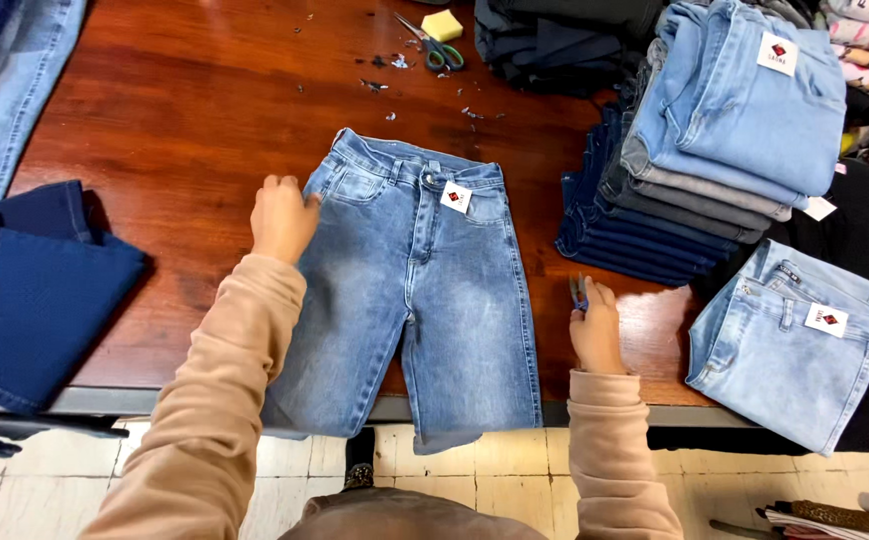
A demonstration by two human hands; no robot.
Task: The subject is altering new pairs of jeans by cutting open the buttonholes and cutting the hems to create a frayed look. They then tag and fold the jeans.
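Observation:
A pair of light blue jeans (425, 290) lies flat, front side up, on the wooden table (195, 110), its legs hanging over the near edge. A small white tag (457, 197) hangs at the waist button. My left hand (281, 217) rests on the jeans' left hip by the pocket, fingers curled on the fabric. My right hand (596, 330) sits just right of the jeans' right leg, closed around a small blue thread snipper (579, 292) whose tip sticks up from the fingers.
A tall pile of folded jeans (695, 150) stands at the right, with one folded light pair (790, 340) near the front. Dark blue cloth (40, 300) lies at left. Green-handled scissors (435, 45), a yellow block (442, 24) and thread scraps lie at the back.

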